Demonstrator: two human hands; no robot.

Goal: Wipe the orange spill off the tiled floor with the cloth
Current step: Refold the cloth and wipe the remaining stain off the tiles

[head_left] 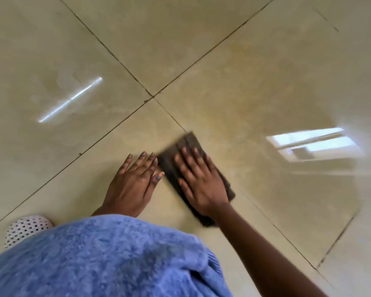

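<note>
I'm seeing the right hand (198, 179) pressing flat-fingered on the dark cloth (189, 144), left hand (135, 179) bracing open on the tile (223, 28). Orange spill isn't showing clearly; risking smearing it wider.

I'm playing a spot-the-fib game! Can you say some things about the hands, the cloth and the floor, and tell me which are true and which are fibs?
1. The right hand presses flat on the dark cloth. True.
2. The left hand holds the cloth too. False: it rests flat on the tiled floor beside the cloth.
3. The cloth is bright white. False: it is dark brown.
4. A white dotted shoe shows at the lower left. True.
5. The floor is wooden planks. False: it is glossy beige tiles with dark grout lines.
</note>
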